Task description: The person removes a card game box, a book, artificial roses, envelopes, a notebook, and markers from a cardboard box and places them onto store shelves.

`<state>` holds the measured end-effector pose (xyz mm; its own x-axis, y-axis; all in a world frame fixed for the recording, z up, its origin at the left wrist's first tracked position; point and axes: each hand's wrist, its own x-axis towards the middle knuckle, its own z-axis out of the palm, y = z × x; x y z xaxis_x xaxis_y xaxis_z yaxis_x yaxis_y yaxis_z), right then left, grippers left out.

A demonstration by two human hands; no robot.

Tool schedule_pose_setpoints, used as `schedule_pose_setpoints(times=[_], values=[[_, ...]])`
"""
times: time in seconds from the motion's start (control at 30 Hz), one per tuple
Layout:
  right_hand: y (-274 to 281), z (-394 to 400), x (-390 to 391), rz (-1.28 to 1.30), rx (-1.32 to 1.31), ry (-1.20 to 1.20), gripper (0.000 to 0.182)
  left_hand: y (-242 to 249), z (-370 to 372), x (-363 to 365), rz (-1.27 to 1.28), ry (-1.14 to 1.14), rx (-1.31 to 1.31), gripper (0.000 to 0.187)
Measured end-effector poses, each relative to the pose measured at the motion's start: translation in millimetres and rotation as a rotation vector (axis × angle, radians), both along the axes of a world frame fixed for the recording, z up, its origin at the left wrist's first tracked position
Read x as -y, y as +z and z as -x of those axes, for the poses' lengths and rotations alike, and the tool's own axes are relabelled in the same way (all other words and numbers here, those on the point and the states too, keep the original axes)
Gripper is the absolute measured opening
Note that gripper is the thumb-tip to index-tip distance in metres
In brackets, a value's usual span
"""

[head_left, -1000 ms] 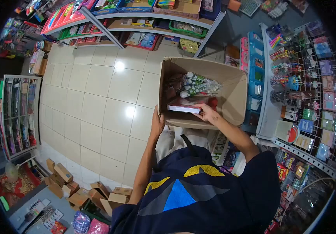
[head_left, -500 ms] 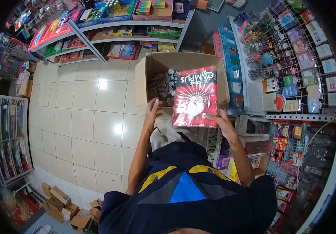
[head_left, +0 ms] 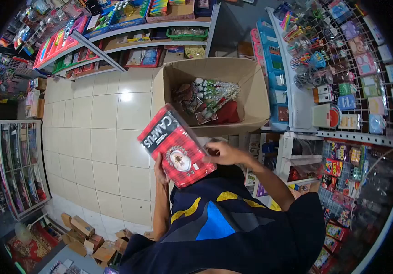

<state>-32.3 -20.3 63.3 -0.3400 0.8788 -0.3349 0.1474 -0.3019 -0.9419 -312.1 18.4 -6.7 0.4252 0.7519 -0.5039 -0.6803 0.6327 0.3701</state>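
A thick, plastic-wrapped pack of red plaid notebooks (head_left: 176, 153) marked CAMPUS is tilted in front of my body. My left hand (head_left: 160, 170) grips its lower left edge, the fingers partly hidden beneath. At the right edge, my right hand (head_left: 226, 152) is closed on the pack with curled fingers. Just beyond is an open cardboard box (head_left: 251, 102). Inside it lie white-tipped, plastic-wrapped artificial flowers (head_left: 217, 93), a dark reddish bundle (head_left: 185, 98) and something red (head_left: 227, 112).
Shelves with trays of goods (head_left: 160, 34) stand past the box. On the right are a blue drawer unit (head_left: 276, 75) and a wire rack of small goods (head_left: 356, 68). Tiled floor (head_left: 93, 137) extends leftward to a glass-fronted cabinet (head_left: 23, 169); small cartons (head_left: 87, 233) lie at lower left.
The notebook pack has come out from over the box toward my body and left, turning as it moved. My left hand has left the box edge and taken hold of the pack.
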Motion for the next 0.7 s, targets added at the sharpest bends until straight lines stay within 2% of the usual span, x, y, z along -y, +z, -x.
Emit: schedule_pose_setpoints(times=[0.03,0.1,0.13,0.17,0.23,0.3,0.33,0.37,0.43,0.47,0.57,0.63,0.67,0.7], values=[[-12,-15,-13,0.046,-0.081,0.024,0.048,-6,4,3,0.012,0.062,-0.047,0.049],[-58,-69,-52,0.405,-0.289,-0.181,0.046,6,3,2,0.012,0.146,-0.181,0.049],[-78,-93,-70,0.432,-0.155,-0.280,0.047,3,5,1,-0.021,0.179,-0.206,0.050],[-102,-119,-90,0.453,-0.018,-0.376,0.048,2,7,-1,-0.026,0.174,-0.125,0.051],[-215,-177,-109,0.544,0.412,-0.353,0.059,1,5,4,-0.095,0.228,-0.335,0.055],[-281,-211,-113,0.579,0.986,-0.223,0.073,-14,12,17,-0.074,0.308,-0.439,0.058],[-281,-214,-124,0.583,0.974,-0.245,0.074,-22,16,23,-0.063,0.347,-0.492,0.059],[-261,-215,-132,0.588,0.958,-0.276,0.076,-3,7,12,0.058,0.321,-0.211,0.058],[-293,-208,-127,0.676,0.853,-0.389,0.079,10,-12,13,-0.078,0.363,-0.372,0.053],[-341,-205,-118,0.742,0.772,-0.467,0.080,8,-12,19,-0.145,0.334,-0.383,0.054],[-351,-197,-114,0.850,0.682,-0.339,0.076,14,-15,28,-0.171,0.332,-0.538,0.056],[-332,-210,-123,0.788,0.855,0.032,0.070,-2,-11,43,-0.245,0.363,-0.775,0.057],[-345,-217,-116,0.704,0.919,-0.041,0.059,-18,-7,52,-0.299,0.387,-0.916,0.057],[-363,-226,-108,0.618,0.982,-0.113,0.050,-8,-9,45,-0.230,0.377,-0.799,0.058]])
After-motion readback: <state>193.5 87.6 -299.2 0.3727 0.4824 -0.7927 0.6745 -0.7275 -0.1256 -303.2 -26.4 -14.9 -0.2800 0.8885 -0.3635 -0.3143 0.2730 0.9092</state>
